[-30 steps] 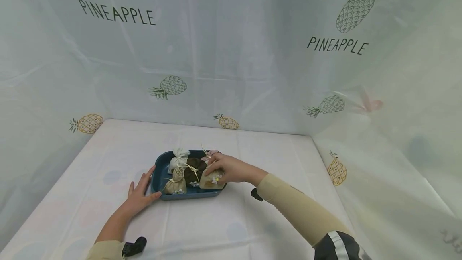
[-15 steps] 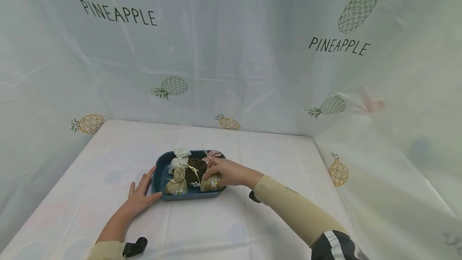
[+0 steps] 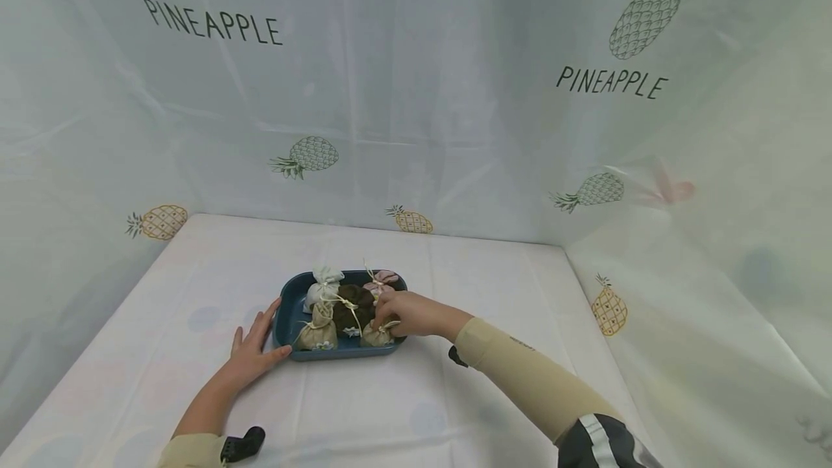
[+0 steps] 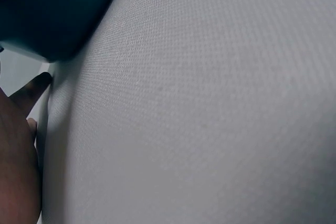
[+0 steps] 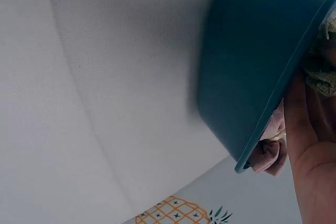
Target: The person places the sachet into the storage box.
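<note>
A dark blue tray [image 3: 344,354] holds several small drawstring pouches. My right hand [image 3: 406,313] reaches over its right side and grips a beige pouch [image 3: 375,338] by the gathered neck at the front right corner. Behind that hand a pink pouch [image 3: 382,280] leans at the back right. In the middle lies a dark brown pouch [image 3: 349,313]. A white pouch [image 3: 318,291] stands at the back left, a tan pouch [image 3: 316,336] in front of it. My left hand [image 3: 250,358] rests with spread fingers against the tray's left end.
The tray stands on a table with a white cloth [image 3: 364,410]. A pineapple-print curtain [image 3: 442,92] surrounds it at the back and sides. In the right wrist view, the tray's outer wall [image 5: 247,66] rises beside the right hand.
My right hand has lowered slightly, and the beige pouch, earlier raised broad and flat, now sits lower in the tray's front right corner with its tied neck showing. The left hand stays put.
</note>
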`<action>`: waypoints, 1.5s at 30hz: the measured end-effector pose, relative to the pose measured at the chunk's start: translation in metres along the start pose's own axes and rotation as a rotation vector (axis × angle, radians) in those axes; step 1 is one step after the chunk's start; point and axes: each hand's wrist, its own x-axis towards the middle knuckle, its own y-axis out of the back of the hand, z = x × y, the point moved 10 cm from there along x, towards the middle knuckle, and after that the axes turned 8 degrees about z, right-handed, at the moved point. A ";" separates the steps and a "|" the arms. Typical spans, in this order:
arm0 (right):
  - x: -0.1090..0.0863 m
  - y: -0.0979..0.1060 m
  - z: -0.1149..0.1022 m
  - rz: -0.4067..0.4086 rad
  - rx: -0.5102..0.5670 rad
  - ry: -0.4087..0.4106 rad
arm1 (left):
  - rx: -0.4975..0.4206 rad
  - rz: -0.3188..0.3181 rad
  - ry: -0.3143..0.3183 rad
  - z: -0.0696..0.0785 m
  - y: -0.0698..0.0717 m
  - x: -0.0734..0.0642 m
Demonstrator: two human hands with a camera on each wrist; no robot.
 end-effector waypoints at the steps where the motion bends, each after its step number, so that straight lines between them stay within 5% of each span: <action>1: 0.000 0.000 0.000 -0.002 0.002 -0.002 | 0.000 0.001 -0.002 0.000 0.000 0.000; 25: -0.001 0.000 0.010 0.016 0.020 -0.038 | -0.003 -0.004 -0.007 0.002 0.001 0.000; 45: 0.000 -0.001 0.014 0.100 -0.097 -0.030 | -0.003 -0.023 0.008 0.005 0.000 -0.002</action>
